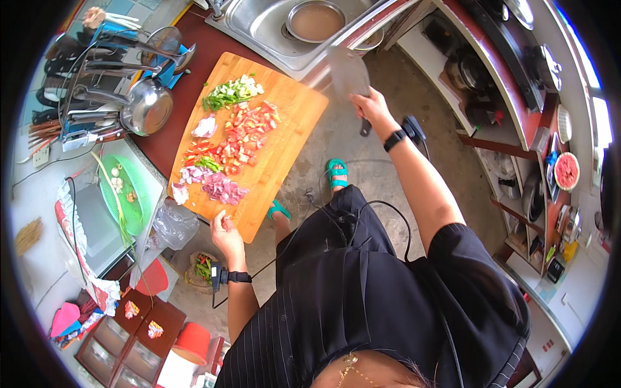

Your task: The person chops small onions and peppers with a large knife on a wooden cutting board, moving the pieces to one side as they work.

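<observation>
My right hand (372, 110) grips the handle of a cleaver (348, 72), its blurred blade held up beside the sink's front edge. At the near edge of a wooden cutting board (288, 140) is my left hand (227, 237), fingers curled against or close to the board; whether it grips the edge is unclear. Chopped green onion (235, 92), diced tomato (250, 133), sliced red chili (196, 151), chopped onion (194, 174), cut raw meat (224, 188) and pieces that look like garlic (204, 127) lie in separate heaps on the board.
A metal sink (262, 34) holds a bowl of cloudy water (318, 22). Left of the board stand a utensil rack with a steel ladle (145, 106) and a green basket (127, 194). Shelves with pots (465, 72) line the right side. Cables hang before my body.
</observation>
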`<state>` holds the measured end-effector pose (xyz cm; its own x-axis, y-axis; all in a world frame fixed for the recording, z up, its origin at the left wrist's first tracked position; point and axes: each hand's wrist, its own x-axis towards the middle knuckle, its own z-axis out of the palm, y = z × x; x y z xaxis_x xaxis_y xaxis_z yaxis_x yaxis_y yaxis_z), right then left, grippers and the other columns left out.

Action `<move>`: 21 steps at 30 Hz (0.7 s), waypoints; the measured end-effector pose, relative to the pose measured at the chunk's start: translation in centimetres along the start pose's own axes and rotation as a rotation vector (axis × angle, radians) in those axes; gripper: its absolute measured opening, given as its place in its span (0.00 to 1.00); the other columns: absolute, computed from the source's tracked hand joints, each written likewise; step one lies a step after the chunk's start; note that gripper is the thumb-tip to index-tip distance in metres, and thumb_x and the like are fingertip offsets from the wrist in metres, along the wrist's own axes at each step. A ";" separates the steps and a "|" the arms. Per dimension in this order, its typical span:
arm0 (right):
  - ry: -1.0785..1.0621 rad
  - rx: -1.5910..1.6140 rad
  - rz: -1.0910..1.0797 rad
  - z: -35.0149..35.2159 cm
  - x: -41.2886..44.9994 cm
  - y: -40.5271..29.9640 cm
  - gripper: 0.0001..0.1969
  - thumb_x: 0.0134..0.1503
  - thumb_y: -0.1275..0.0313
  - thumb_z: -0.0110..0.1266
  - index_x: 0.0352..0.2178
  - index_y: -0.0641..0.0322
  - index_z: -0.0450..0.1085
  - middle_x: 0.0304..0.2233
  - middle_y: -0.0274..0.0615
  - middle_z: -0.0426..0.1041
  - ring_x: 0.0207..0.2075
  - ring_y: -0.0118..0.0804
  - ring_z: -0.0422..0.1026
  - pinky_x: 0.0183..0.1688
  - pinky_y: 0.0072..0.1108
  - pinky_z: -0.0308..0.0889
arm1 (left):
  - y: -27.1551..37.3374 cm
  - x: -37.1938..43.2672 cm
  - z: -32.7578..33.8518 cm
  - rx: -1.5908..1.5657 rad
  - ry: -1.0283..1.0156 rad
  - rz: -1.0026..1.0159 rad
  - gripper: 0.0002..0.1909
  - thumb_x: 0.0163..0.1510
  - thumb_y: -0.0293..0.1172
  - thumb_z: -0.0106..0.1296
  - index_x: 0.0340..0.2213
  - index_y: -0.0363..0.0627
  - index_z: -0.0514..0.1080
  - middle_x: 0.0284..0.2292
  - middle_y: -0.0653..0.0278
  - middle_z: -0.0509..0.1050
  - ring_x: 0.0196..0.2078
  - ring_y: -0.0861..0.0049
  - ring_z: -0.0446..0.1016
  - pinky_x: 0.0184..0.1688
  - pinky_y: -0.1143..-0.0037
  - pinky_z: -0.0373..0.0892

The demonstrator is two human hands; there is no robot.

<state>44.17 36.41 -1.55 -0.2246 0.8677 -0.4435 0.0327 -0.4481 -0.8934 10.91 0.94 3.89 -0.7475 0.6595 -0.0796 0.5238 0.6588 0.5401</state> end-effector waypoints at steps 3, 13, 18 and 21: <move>-0.147 -0.065 -0.010 0.9 5.3 -1.0 0.05 0.53 0.73 0.56 0.29 0.63 0.68 0.17 0.30 0.64 0.16 0.23 0.61 0.18 0.19 0.58 | 1.9 -1.3 2.1 0.037 0.021 0.084 0.11 0.51 0.17 0.50 0.37 0.39 0.74 0.32 0.57 0.73 0.31 0.69 0.73 0.34 0.73 0.69; 0.325 -0.661 -0.023 -13.0 10.6 -2.1 0.22 0.55 0.65 0.54 0.51 0.57 0.67 0.38 0.51 0.78 0.43 0.52 0.76 0.47 0.33 0.69 | 4.6 -2.6 2.6 0.061 0.053 0.033 0.10 0.51 0.17 0.50 0.36 0.39 0.74 0.33 0.57 0.74 0.34 0.66 0.75 0.36 0.73 0.70; 0.402 -0.996 -0.470 -8.9 11.0 2.0 0.29 0.56 0.70 0.51 0.59 0.52 0.57 0.41 0.59 0.70 0.38 0.58 0.73 0.39 0.39 0.70 | 5.3 -1.1 2.9 0.112 0.023 0.029 0.09 0.52 0.18 0.50 0.36 0.39 0.75 0.33 0.58 0.74 0.34 0.68 0.75 0.37 0.74 0.70; 0.247 -1.003 -0.494 -6.3 8.8 6.6 0.33 0.55 0.72 0.51 0.63 0.47 0.51 0.41 0.63 0.70 0.38 0.64 0.72 0.39 0.41 0.70 | 5.5 0.2 2.5 0.128 0.033 0.032 0.08 0.53 0.19 0.51 0.36 0.39 0.75 0.32 0.58 0.74 0.32 0.69 0.74 0.36 0.74 0.70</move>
<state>48.58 42.45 -11.76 -0.2353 0.9694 0.0694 0.7812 0.2311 -0.5800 14.69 5.59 4.81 -0.7416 0.6699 -0.0351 0.5936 0.6797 0.4307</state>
